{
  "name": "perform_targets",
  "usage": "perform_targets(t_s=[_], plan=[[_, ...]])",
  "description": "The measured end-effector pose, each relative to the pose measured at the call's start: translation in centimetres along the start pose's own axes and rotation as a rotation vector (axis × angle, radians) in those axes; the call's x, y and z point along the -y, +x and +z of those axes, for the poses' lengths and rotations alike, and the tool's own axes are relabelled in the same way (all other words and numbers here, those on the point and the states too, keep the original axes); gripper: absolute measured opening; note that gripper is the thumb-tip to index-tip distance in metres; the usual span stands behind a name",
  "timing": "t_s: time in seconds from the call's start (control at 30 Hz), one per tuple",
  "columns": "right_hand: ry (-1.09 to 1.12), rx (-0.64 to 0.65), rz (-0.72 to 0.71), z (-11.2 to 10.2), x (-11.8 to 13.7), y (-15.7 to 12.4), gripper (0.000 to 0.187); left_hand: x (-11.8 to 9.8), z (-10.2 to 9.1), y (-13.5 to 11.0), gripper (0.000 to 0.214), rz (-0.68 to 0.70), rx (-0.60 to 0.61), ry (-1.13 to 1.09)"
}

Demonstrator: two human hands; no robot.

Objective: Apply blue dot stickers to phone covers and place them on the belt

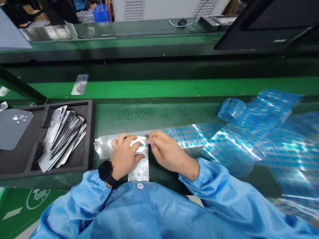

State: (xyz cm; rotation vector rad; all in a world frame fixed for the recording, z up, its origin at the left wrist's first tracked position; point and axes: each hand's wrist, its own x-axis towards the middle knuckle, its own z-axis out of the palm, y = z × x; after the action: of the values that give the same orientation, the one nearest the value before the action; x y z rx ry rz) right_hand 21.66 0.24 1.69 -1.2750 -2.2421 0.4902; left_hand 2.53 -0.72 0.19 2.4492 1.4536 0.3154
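Note:
A silver, phone-shaped metal panel [139, 171] lies in front of me, with a white ring-like area [141, 149] at its far end. Across that end rests my left hand [126, 154], its bent fingers and thumb holding the panel down. Inside the ring shows a small blue-green dot [143, 144]. Just to the right, my right hand [169, 153] pinches a small pinkish piece [150, 142] whose kind I cannot make out, its end at the ring's edge. Beneath both hands runs a clear film strip with blue dots [185, 136].
On the left, a dark tray [91, 132] holds a pile of similar metal panels [63, 136] and a grey plate [15, 127]. Another panel [80, 84] lies on the green strip beyond. Crumpled blue-dotted film [259, 132] spreads over the right side. A monitor [271, 26] stands at the back right.

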Motion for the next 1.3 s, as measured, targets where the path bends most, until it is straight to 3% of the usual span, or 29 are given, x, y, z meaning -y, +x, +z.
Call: perform_targets(t_s=[0.1,0.2,0.53,0.67,0.77,0.93,1.03,1.1,1.17,1.23,1.3], plan=[[-0.220,0.231,0.004,1.3,1.1,-1.5,0.021,0.0,0.2,0.1,0.034,-0.014,-0.025,-0.016],[-0.364,0.299,0.016,2.0,1.8,-1.9,0.023,0.0,0.4,0.0,0.034,-0.010,-0.049,-0.028],[-0.381,0.282,0.036,2.2,2.0,-2.0,0.029,0.0,0.7,-0.1,0.036,-0.006,-0.085,-0.060],[-0.263,0.280,0.052,2.0,1.5,-1.7,0.026,-0.1,0.7,-0.2,0.034,-0.012,-0.109,-0.069],[-0.156,0.232,0.149,1.5,0.9,-0.3,0.019,-0.2,0.8,-0.3,0.040,-0.031,-0.127,-0.058],[-0.184,0.252,0.299,1.3,0.9,2.2,0.022,-0.5,2.1,-0.3,0.051,-0.108,-0.243,0.003],[-0.014,0.296,0.341,1.2,0.7,3.5,0.019,-1.1,2.4,-0.6,0.049,-0.111,-0.359,0.017],[0.139,0.283,0.357,0.6,-0.2,5.4,0.018,-1.0,1.3,-1.2,0.041,-0.086,-0.499,0.027],[0.227,0.188,0.351,-0.7,-1.6,8.8,0.015,0.2,-1.2,-2.0,0.026,-0.082,-0.648,0.055],[0.212,0.016,0.389,-2.4,-3.1,13.0,0.014,2.8,-4.9,-2.9,0.016,-0.153,-0.738,0.110],[0.132,-0.204,0.457,-4.1,-4.2,16.8,0.018,6.6,-9.2,-3.6,0.018,-0.356,-0.749,0.201]])
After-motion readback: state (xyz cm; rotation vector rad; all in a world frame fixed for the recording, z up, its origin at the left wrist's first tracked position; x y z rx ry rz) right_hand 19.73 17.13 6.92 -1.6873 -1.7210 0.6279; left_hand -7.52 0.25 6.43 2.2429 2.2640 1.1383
